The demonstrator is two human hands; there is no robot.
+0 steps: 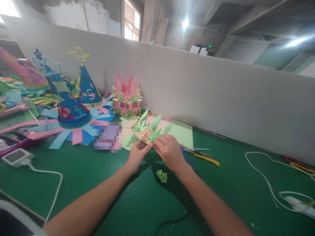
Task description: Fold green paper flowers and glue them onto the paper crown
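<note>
Between both hands, raised over the green table (pixel 128 203), is a folded-paper flower piece (pixel 145 129) with pale green pointed leaves and peach petals. My left hand (pixel 137 152) pinches its lower left side, thumb toward the right. The fingers of my right hand (pixel 169 150) are closed at its lower right edge, close to the left thumb; the fingertips partly hide what they grip. Below the hands lies a small folded green paper rosette (pixel 161 176), touched by neither hand.
A pink-and-green paper crown piece (pixel 127 96) stands by the grey partition (pixel 221 98). Blue cone hats (pixel 88 88) and foam strips fill the left. Green paper sheets (pixel 182 132) lie behind the hands, a yellow utility knife (pixel 206 157) to the right. White cables (pixel 265 180) cross both sides.
</note>
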